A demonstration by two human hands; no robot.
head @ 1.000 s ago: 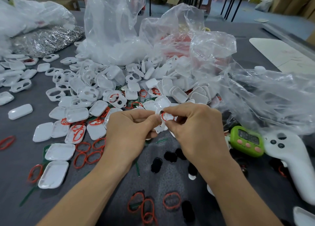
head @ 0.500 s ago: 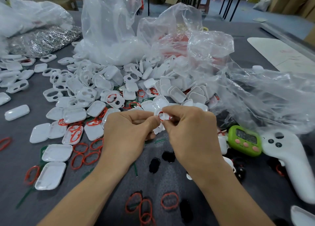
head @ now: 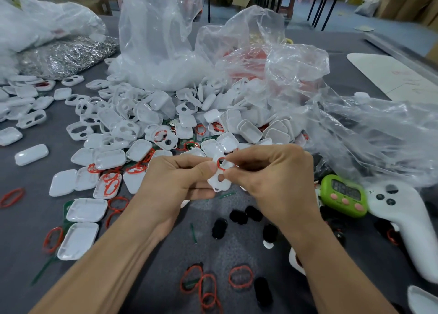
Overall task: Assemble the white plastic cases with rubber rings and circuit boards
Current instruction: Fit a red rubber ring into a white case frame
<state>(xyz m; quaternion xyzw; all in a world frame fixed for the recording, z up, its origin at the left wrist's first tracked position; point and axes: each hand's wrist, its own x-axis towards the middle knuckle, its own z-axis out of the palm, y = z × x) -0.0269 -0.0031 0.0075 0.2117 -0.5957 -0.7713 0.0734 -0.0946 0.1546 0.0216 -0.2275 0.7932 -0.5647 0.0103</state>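
Case: a white, glossy plastic case (head: 220, 181), a flat rounded frame with two round holes. It is held above the tabletop's middle, a little toward the near edge.
Case axis: the long axis stands roughly upright in the view. The end with the ring is uppermost and a small tab is at the lower end.
Ring: a thin red rubber ring (head: 218, 165) sits at the rim of the upper hole.
Left hand: the left hand (head: 175, 181) grips the case from the left. Its thumb presses on the case's left edge and its fingers are curled underneath, with the back of the hand facing up.
Right hand: the right hand (head: 272, 181) pinches the case's right edge between thumb and forefinger, and the forefinger tip is at the ring. The other fingers are curled in.
Tabletop: the tabletop (head: 21, 238) is grey and matt, like felt.
Pile: a pile (head: 142, 121) of white shells and two-holed frames lies just beyond the hands, with green boards showing among them.
Bags: crinkled clear bags (head: 161, 41) stand toward the far edge.
Loose rings: red loose rings (head: 240, 277) lie near the near edge.
Pads: black oval pads (head: 219, 228) lie below the hands.
Right side: a green timer (head: 343, 196) lies beside a white controller (head: 407, 223).
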